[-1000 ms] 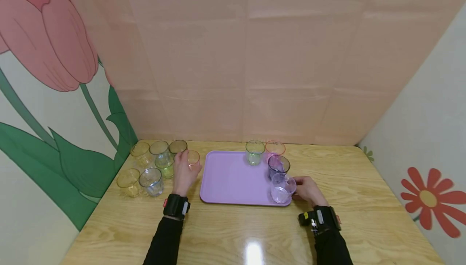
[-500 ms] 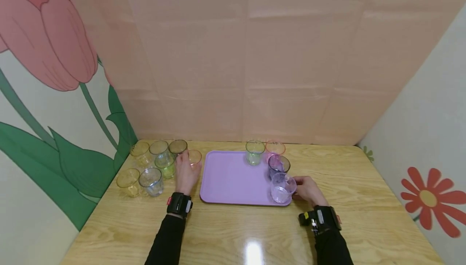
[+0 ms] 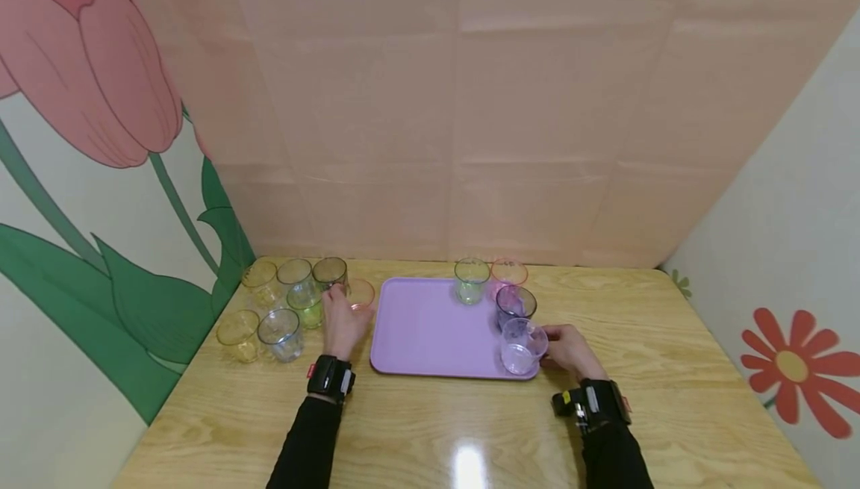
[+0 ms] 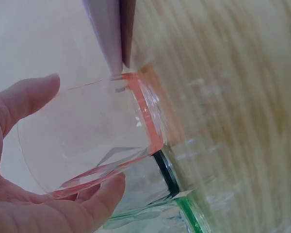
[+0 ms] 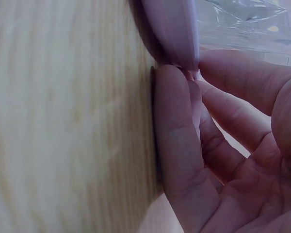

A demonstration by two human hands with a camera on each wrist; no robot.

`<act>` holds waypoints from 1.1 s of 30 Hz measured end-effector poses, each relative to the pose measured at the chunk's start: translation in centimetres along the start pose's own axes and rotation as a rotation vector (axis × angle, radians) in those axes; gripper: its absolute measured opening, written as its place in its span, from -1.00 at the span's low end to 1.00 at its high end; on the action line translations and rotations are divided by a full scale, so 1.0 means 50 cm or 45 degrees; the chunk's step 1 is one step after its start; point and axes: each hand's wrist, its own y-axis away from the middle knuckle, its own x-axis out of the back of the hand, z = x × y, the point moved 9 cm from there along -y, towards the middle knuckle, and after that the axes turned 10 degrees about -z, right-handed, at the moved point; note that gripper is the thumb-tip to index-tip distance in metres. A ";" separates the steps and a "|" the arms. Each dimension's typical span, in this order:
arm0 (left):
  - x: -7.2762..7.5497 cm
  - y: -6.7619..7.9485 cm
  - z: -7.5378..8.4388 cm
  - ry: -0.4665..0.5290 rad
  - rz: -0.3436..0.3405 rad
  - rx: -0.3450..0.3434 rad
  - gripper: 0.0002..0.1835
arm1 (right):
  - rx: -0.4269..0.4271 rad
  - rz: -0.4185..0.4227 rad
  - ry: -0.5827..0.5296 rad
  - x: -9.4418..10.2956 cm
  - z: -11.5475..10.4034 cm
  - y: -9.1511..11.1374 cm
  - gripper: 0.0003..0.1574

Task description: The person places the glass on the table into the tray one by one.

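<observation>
My left hand holds a clear glass with a pink-orange tint, just left of the purple tray. In the left wrist view, the thumb lies on one side of this glass and the fingers on the other, its orange base at the table. My right hand pinches the tray's right front edge; the right wrist view has the thumb over the tray rim and fingers below it. Close to that thumb stands a clear glass on the tray. Behind it are dark purple, pink and green glasses.
Left of my left hand stand several tinted glasses, among them a dark one, a green one, a blue-rimmed one and a yellow one. A pink cloth hangs behind the wooden table.
The left hand and the pink-orange glass have shifted slightly right, towards the tray, and a little nearer to me. My right hand and the tray have stayed in place.
</observation>
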 end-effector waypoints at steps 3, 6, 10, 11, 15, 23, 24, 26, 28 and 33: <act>0.001 0.001 -0.001 0.017 -0.009 -0.001 -0.18 | -0.014 0.013 -0.012 0.001 0.003 -0.001 -0.63; 0.003 0.001 -0.004 0.073 -0.018 0.022 -0.18 | -0.024 0.011 -0.005 0.001 0.003 -0.003 -0.62; 0.005 0.000 -0.006 0.147 -0.031 0.042 -0.21 | -0.051 0.011 0.039 0.001 0.003 -0.003 -0.62; 0.006 -0.001 -0.004 0.156 -0.030 0.038 -0.21 | -0.064 0.019 0.043 0.002 0.003 -0.002 -0.62; 0.002 0.000 0.008 0.222 -0.060 0.001 -0.18 | -0.052 0.011 0.061 0.002 0.001 -0.001 -0.62; -0.027 0.001 0.027 0.416 -0.130 -0.022 -0.09 | -0.042 0.015 0.048 0.006 0.005 -0.004 -0.61; -0.029 0.001 0.030 0.420 -0.137 -0.034 -0.09 | -0.041 0.016 0.042 0.006 0.005 -0.003 -0.61; -0.032 0.003 0.037 0.429 -0.145 -0.059 -0.10 | -0.028 0.015 0.033 0.004 0.004 -0.001 -0.61; -0.033 0.006 0.045 0.428 -0.142 -0.088 -0.15 | -0.021 0.013 0.028 0.003 0.004 0.000 -0.63; -0.047 0.010 0.064 0.486 -0.176 -0.121 -0.18 | -0.002 0.016 0.025 0.004 0.007 -0.005 -0.64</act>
